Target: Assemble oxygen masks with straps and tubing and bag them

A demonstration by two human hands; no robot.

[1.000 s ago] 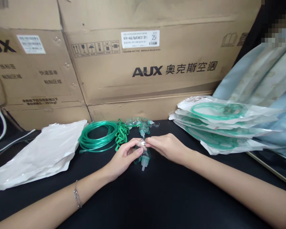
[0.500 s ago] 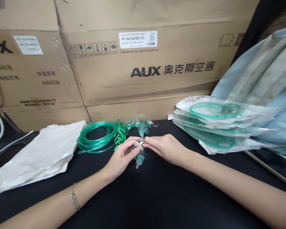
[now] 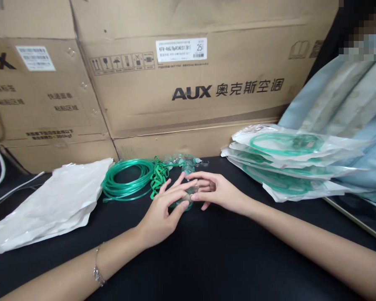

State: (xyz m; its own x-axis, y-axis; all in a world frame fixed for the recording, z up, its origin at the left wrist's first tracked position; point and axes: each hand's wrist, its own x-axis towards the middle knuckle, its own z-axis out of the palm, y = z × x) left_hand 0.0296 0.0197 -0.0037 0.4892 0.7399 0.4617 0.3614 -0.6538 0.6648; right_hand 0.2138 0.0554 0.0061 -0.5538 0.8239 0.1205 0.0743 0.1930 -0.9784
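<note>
A clear green-tinted oxygen mask [image 3: 192,190] lies between my two hands, low over the black table. My left hand [image 3: 163,211] grips it from the left, thumb at the near side and fingers across the top. From the right, my right hand [image 3: 217,190] curves its thumb and fingers around the mask's other side. Much of the mask is hidden by the fingers. Just beyond the hands lie more clear masks [image 3: 178,159] in a small heap, with bunched green elastic straps [image 3: 159,177] to their left.
Coiled green tubing [image 3: 128,179] sits left of the straps. White packaging sheets [image 3: 59,196] are piled at the left. Bagged mask sets with tubing [image 3: 288,163] are stacked at the right, near a person in light blue clothing [image 3: 326,100]. Cardboard boxes [image 3: 144,113] stand behind.
The right hand has loosened from a pinch at the mask's edge into a wider curved grasp. The left fingers have spread over the mask, and its nozzle, pointing toward me before, is now out of sight.
</note>
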